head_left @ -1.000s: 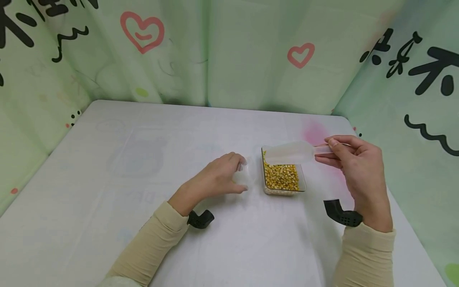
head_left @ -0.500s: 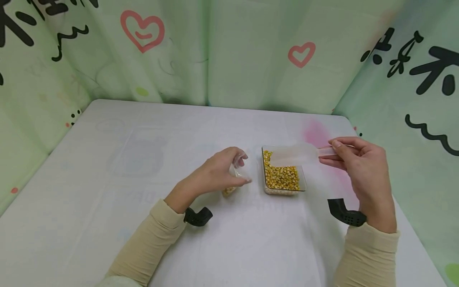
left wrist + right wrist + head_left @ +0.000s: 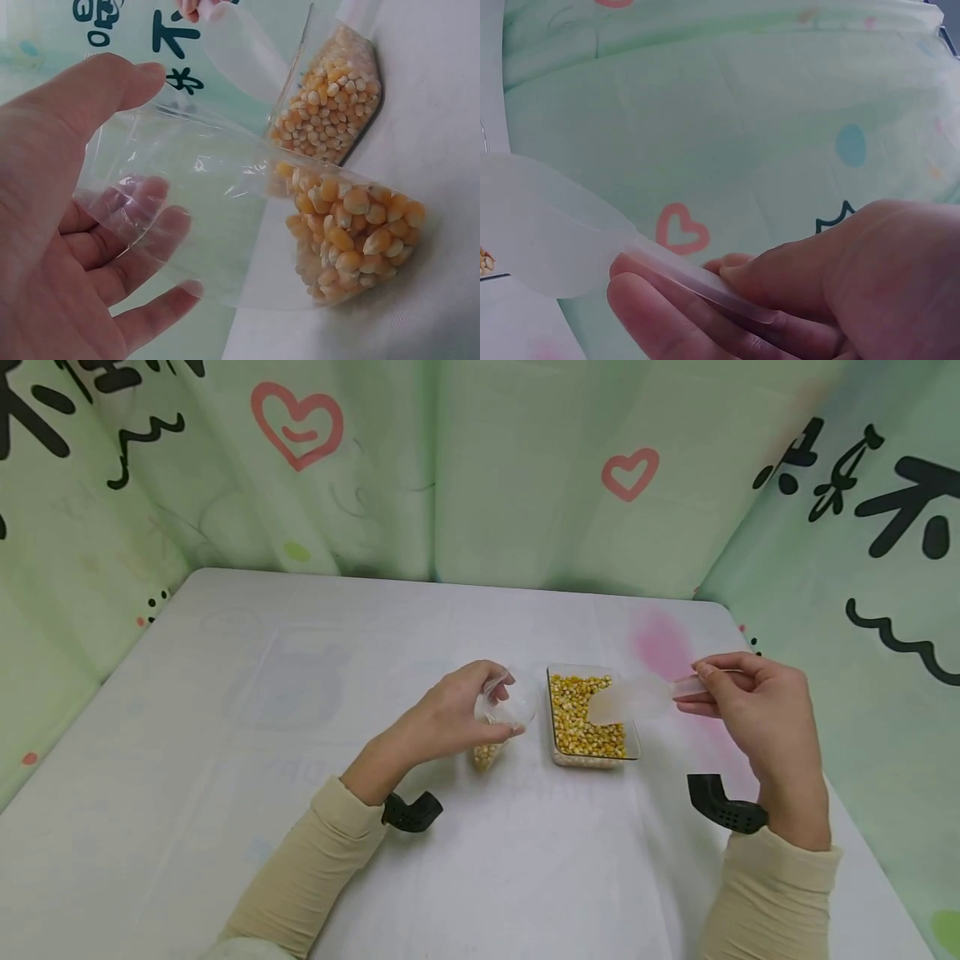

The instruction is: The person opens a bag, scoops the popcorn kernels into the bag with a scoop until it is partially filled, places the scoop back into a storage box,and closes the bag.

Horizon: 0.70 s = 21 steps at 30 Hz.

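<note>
My left hand (image 3: 457, 706) holds the mouth of a clear plastic bag (image 3: 217, 202) wide, with the thumb on one side and bent fingers on the other. Corn kernels (image 3: 352, 232) fill the bag's lower end, which is at the table. My right hand (image 3: 757, 702) pinches the pinkish handle of a translucent white plastic scoop (image 3: 637, 697) between thumb and fingers. The scoop's blade hangs over the right part of a clear rectangular container (image 3: 632, 743) full of yellow corn kernels (image 3: 581, 718). In the right wrist view the scoop (image 3: 547, 225) shows no kernels on its visible face.
A white cloth covers the table (image 3: 337, 860), with a pink patch near the far right corner. Green printed curtains (image 3: 517, 468) stand behind it and at both sides. The bag and the container stand close together, a small gap between them.
The scoop has drawn back to the right and slightly nearer, baring more kernels in the container. My left hand has shifted slightly left and away, and the bag's kernels now show beneath it.
</note>
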{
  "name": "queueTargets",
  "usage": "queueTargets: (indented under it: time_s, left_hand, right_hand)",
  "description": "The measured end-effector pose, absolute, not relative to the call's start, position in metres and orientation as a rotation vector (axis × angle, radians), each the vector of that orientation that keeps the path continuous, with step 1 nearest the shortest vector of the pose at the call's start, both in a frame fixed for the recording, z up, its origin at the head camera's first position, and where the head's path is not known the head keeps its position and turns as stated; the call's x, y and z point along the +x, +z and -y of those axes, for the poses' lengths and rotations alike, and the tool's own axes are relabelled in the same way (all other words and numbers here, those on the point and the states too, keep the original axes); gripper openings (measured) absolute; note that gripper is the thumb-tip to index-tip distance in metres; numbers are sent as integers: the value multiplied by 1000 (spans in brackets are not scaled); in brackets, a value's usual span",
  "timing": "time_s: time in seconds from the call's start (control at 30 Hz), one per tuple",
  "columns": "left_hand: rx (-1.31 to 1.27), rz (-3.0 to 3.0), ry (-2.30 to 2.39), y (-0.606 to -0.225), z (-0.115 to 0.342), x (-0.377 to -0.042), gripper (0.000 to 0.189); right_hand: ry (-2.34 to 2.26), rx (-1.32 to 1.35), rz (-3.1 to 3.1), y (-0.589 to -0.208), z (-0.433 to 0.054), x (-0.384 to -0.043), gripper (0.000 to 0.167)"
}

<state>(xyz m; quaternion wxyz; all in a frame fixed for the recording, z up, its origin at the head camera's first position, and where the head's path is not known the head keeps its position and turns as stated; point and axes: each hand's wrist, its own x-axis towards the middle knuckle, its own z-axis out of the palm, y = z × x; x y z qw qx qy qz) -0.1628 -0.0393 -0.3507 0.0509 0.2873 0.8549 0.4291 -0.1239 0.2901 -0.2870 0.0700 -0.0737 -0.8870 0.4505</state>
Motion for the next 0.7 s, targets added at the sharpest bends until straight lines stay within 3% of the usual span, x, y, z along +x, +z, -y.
queueTargets:
  time_s: [0.7]
  left_hand:
    - [824,-2596,1294,-351,43,-166,56]
  right_hand:
    - [990,-209,2836,-286,-278,-122,36]
